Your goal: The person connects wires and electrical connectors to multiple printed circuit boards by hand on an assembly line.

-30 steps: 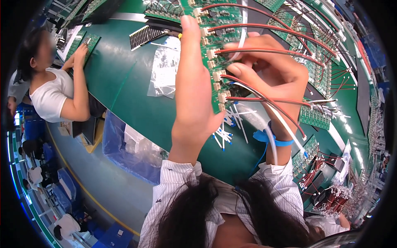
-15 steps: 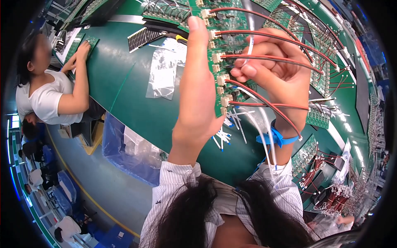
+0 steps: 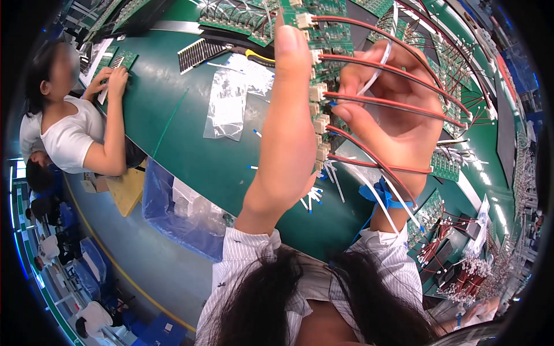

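Note:
My left hand (image 3: 284, 130) grips the long edge of a green circuit board (image 3: 333, 41), raised above the bench, its thumb along the edge. Cream connectors (image 3: 318, 91) line that edge, and red-and-black wire pairs (image 3: 384, 102) run from them across to the right, passing over my right hand (image 3: 398, 118). Between thumb and fingertips, that hand pinches a thin white flat cable (image 3: 376, 74) close to the board, and a blue tip shows by the thumb. More white flat cables (image 3: 393, 187) hang below the board, over my right wrist with its blue strap (image 3: 385, 195).
Loose white cables (image 3: 313, 199) lie beneath my hands. A clear plastic bag (image 3: 225, 112), yellow-handled cutters (image 3: 258, 56) and a black-striped sheet (image 3: 201, 55) lie farther left. Wired boards (image 3: 447, 63) and wire bundles (image 3: 461, 282) fill the right. A co-worker (image 3: 81, 127) handles a board at left.
The board and my left hand have shifted slightly right and down. My right hand has turned a little, and the pinched cable now arcs up to the right. The co-worker's hands lift a pale strip.

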